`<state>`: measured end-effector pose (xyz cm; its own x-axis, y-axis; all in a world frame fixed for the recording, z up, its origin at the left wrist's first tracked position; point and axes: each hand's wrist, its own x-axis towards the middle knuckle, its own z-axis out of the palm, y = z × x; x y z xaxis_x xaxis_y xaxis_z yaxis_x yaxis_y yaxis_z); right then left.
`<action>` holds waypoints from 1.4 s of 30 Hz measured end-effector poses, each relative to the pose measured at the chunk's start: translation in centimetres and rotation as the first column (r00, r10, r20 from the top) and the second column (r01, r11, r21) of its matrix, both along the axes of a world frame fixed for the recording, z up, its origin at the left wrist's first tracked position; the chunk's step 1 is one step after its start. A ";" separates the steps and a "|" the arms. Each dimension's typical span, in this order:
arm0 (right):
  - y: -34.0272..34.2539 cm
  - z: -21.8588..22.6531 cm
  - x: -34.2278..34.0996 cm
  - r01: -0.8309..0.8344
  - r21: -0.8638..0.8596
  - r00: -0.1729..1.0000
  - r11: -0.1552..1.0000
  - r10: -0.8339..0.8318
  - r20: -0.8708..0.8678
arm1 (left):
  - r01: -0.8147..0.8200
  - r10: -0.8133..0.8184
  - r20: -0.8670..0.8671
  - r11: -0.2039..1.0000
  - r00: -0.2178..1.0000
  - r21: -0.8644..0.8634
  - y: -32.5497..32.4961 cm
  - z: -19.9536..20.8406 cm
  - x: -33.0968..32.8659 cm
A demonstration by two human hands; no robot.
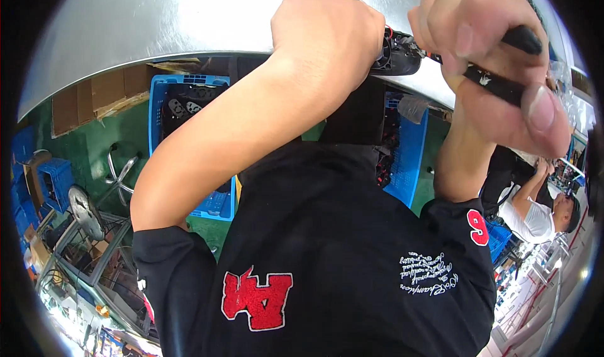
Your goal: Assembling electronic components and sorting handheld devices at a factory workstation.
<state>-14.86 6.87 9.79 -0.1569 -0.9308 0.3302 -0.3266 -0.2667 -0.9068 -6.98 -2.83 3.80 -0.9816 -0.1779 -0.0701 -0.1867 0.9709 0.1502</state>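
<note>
My left hand (330,33) is closed, its back toward me, at the front edge of the metal bench. Its fingers are curled around one end of a black plastic part (406,61), where a thin red wire shows. Most of that part is hidden behind the hand. To the right, my right hand (491,61) is wrapped round a black hand tool (506,88) with two dark handle-like lengths between the fingers. A narrow end of the tool points left toward the black part. Whether they touch, I cannot tell.
The shiny metal bench (207,17) spans the top. Below it stand a blue crate (220,206) with dark parts and another blue crate (409,162) at right. A stool base (119,174) and a metal rack (94,269) are at left. A co-worker (538,215) sits at far right.
</note>
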 end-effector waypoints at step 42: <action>3.2 -3.7 -4.2 0.042 -0.447 0.935 0.894 0.123 0.332 | 0.064 -0.099 -0.219 0.985 0.971 -0.158 -0.6 -2.3 0.9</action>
<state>-19.02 10.07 6.13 -0.3015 -0.7084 0.6382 0.0023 -0.6698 -0.7425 -6.07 -3.48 1.47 -0.9805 -0.0882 0.1754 -0.0839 0.9960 0.0316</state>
